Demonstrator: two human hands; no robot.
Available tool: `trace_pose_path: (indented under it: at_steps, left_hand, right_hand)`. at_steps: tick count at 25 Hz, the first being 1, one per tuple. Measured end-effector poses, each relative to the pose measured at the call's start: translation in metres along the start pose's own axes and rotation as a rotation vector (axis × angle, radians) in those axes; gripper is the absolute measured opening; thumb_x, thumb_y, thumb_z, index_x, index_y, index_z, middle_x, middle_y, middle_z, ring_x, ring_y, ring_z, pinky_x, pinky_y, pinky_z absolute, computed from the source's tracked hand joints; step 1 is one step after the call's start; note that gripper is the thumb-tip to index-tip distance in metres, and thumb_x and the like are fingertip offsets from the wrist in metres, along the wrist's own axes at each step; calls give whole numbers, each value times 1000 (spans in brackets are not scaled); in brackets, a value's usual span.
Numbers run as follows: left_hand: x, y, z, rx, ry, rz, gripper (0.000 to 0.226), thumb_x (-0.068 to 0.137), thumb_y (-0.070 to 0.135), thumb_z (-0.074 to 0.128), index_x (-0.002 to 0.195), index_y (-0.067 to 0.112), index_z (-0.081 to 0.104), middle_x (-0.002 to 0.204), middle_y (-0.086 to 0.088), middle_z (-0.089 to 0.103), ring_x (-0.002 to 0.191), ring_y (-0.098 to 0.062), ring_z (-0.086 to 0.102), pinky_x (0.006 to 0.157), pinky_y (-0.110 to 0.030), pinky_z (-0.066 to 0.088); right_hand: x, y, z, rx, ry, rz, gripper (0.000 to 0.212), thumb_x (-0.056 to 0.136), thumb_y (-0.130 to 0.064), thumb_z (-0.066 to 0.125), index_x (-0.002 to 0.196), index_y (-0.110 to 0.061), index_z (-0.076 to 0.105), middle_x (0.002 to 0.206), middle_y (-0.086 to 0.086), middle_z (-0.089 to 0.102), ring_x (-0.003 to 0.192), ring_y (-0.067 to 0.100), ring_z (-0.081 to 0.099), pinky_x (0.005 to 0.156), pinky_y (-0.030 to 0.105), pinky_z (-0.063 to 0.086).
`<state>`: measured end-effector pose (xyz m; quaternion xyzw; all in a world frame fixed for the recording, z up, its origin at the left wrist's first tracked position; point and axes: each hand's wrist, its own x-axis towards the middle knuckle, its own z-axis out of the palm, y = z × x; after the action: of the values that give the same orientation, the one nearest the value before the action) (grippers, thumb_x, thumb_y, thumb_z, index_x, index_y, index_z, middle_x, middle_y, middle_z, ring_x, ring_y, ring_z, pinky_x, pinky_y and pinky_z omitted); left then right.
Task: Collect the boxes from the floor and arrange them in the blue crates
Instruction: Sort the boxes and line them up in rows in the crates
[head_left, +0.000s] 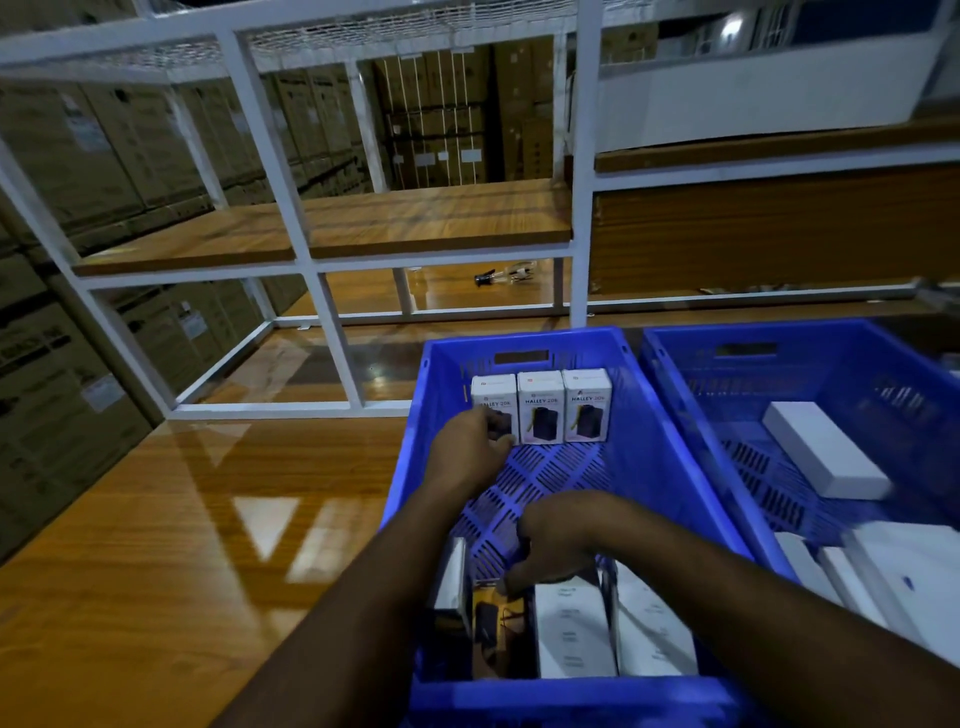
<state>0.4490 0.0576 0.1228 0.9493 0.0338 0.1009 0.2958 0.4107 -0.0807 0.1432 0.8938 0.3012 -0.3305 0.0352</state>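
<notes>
Reading "HALLEY 20k", three white boxes (540, 406) are stood upright in a row at the far wall of the nearer blue crate (675, 467). The leftmost box is touched by the left hand (475, 449), fingers curled at its lower edge. A dark box (491, 631) among white ones at the crate's near end is pinched by the right hand (563, 540). More white boxes are held in the second blue crate (685, 395).

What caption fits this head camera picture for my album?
Left hand touches a standing white printed box in a blue plastic crate; right hand reaches among nearer boxes.
</notes>
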Motion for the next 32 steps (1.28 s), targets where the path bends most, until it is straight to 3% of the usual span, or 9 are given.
trace_pose_path:
  at_steps: [3, 8, 14, 16, 19, 22, 25, 29, 32]
  left_hand:
    - [1, -5, -4, -44, 9, -19, 18, 93, 27, 66, 108, 17, 68, 102, 1, 72, 99, -17, 66, 83, -31, 51]
    - [1, 0, -2, -36, -57, 10, 18, 95, 29, 65, 108, 17, 68, 87, 7, 64, 92, -18, 64, 75, -29, 48]
    - [-9, 10, -9, -249, -218, -30, 21, 100, 30, 57, 87, 16, 68, 66, 3, 56, 64, -14, 51, 66, -30, 40]
    - [-13, 15, -10, -297, -320, -47, 27, 103, 30, 53, 85, 13, 65, 74, -5, 59, 69, -19, 52, 67, -31, 39]
    - [-14, 20, -11, -496, -477, -177, 29, 102, 37, 55, 107, 9, 61, 107, -13, 70, 87, -21, 63, 74, -33, 49]
    - [-17, 19, -5, -607, -548, -200, 79, 82, 55, 74, 140, 17, 36, 137, -1, 53, 111, -18, 61, 78, -29, 56]
    - [-18, 17, 12, -416, -423, -23, 108, 58, 64, 87, 139, 22, 30, 134, 2, 38, 121, -17, 50, 95, -37, 55]
    - [-13, 22, 4, -829, -409, -208, 61, 80, 58, 74, 123, 18, 58, 120, -7, 64, 97, -19, 67, 77, -37, 61]
    - [-9, 24, -7, -1231, -555, -354, 43, 92, 57, 59, 119, 24, 68, 119, -6, 72, 108, -27, 69, 83, -50, 60]
  right_hand:
    - [-9, 1, -6, 158, 10, -30, 51, 88, -61, 57, 84, -10, 63, 70, 9, 58, 58, 22, 47, 54, 29, 40]
    - [-11, 9, -15, 428, 29, -60, 21, 84, -28, 75, 94, -14, 63, 77, 11, 59, 54, 16, 45, 49, 27, 39]
    - [-5, 47, -29, 1018, 542, -13, 13, 79, -7, 79, 84, -11, 68, 86, 6, 70, 79, 17, 63, 69, 30, 49]
    - [2, 56, -28, 1176, 640, 31, 12, 80, -4, 77, 83, -11, 67, 89, 10, 70, 82, 22, 64, 69, 33, 50]
    - [9, 65, -26, 1388, 759, 78, 13, 83, -7, 75, 93, -9, 66, 95, 13, 71, 80, 25, 66, 68, 34, 53]
    - [15, 71, -25, 1538, 861, 129, 22, 84, -13, 74, 103, -7, 65, 101, 12, 71, 83, 25, 69, 65, 32, 54]
    - [17, 70, -24, 1572, 902, 133, 27, 91, -24, 68, 111, -7, 65, 104, 12, 73, 87, 23, 70, 69, 32, 55]
    - [5, 70, -28, 1806, 879, -66, 40, 101, -44, 45, 111, -13, 68, 104, 9, 75, 97, 23, 70, 84, 39, 57]
    - [4, 78, -29, 1846, 943, -55, 40, 103, -43, 43, 119, -15, 66, 108, 7, 71, 99, 20, 66, 87, 41, 54]
